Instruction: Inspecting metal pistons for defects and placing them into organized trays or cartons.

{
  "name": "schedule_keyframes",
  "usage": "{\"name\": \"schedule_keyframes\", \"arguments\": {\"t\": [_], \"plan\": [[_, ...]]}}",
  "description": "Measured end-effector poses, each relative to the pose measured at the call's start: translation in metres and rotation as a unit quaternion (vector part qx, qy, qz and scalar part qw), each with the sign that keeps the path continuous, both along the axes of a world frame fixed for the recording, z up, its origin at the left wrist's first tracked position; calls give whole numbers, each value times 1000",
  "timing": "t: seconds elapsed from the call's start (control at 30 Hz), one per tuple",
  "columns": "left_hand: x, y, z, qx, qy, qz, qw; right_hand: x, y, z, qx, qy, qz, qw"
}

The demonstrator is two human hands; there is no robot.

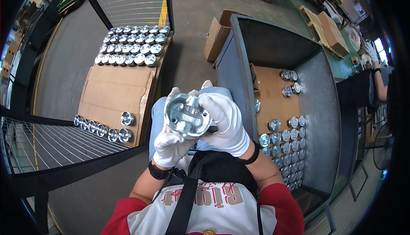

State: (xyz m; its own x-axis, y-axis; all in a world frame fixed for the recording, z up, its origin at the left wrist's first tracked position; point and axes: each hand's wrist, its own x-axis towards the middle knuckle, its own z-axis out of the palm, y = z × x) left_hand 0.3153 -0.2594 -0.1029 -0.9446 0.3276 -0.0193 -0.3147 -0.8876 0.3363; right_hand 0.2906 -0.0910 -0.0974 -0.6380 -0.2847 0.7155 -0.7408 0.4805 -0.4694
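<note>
A shiny metal piston (187, 116) is held up over my lap, its hollow underside with the pin bosses facing me. My left hand (168, 148), in a white glove, grips it from the left and below. On its right side my right hand (225, 119), also gloved in white, has its fingers wrapped round the rim. The fingers behind the piston are partly hidden.
To the left, cardboard (115, 85) on a wire-sided cart bears rows of pistons (128, 47) at its far end and several more (101, 130) nearer. At right, a deep grey metal bin (318, 77) holds many pistons (285, 149). An open cardboard box (215, 40) stands beside it. Another person (361, 87) is at far right.
</note>
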Motion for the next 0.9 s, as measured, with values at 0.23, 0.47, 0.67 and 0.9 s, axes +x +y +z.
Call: {"name": "schedule_keyframes", "arguments": {"t": [0.23,0.47,0.67,0.9], "plan": [[-10,-5,-28,189,33,-43,980,2,-5,2,-14,-34,106,994],[-8,1,-32,117,39,-6,992,5,-1,-10,1,-67,69,995],[-16,-1,-30,106,16,-6,994,-1,-5,-11,-7,-89,48,995],[-11,-2,1,-10,14,94,995,-3,-12,8,9,-26,-49,998]]}}
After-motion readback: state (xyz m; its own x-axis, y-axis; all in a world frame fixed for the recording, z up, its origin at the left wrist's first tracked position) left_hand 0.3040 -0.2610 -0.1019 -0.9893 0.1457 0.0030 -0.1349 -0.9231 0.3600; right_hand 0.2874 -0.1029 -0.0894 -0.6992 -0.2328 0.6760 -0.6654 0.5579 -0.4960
